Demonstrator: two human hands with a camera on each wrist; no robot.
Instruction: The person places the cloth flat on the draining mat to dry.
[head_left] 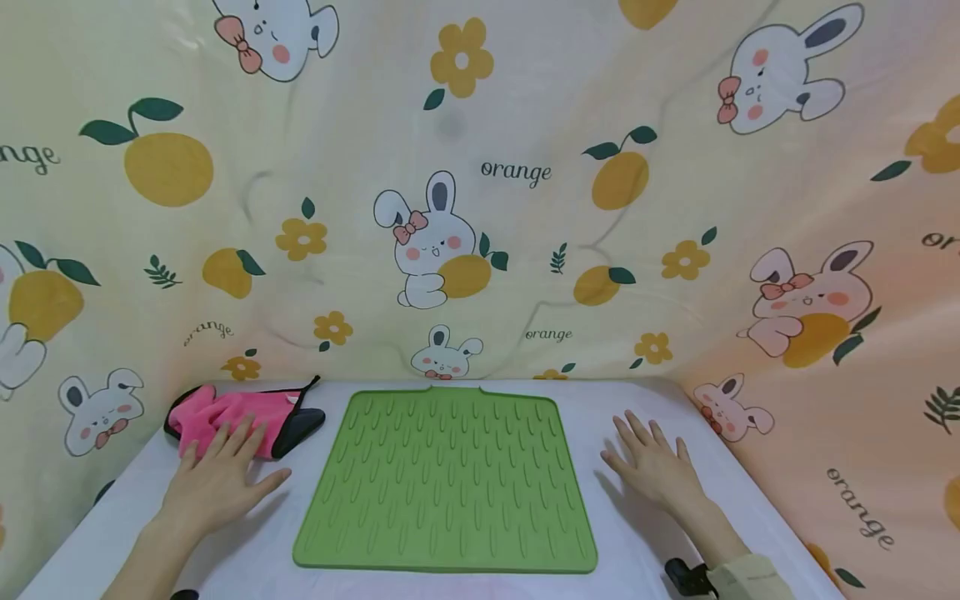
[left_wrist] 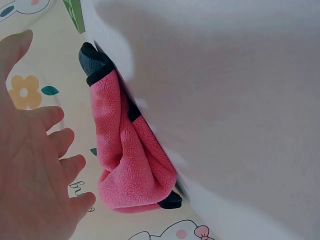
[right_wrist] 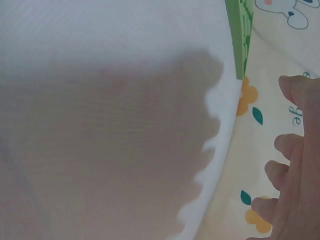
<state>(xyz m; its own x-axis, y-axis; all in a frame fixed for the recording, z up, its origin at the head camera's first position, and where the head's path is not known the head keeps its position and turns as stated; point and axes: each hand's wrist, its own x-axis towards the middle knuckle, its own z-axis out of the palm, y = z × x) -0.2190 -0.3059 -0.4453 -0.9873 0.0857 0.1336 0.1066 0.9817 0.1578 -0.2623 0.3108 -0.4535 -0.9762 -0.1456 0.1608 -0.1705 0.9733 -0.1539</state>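
A pink cloth (head_left: 225, 410) with black edging and a dark grey patch lies bunched at the far left of the white table; the left wrist view shows the same pink cloth (left_wrist: 132, 165) close up. My left hand (head_left: 213, 492) is spread over the table just in front of it, its fingertips overlapping the cloth in the head view. To the right, my right hand (head_left: 654, 467) hovers with fingers apart and holds nothing, its shadow falling on the table beside it. Between the hands lies a flat green ridged mat (head_left: 450, 483).
The white tabletop (head_left: 630, 550) meets a patterned curtain (head_left: 525, 250) with rabbits and oranges at the back and sides. A small black object (head_left: 105, 492) shows at the left table edge. A black strap (head_left: 686, 577) sits on the right wrist.
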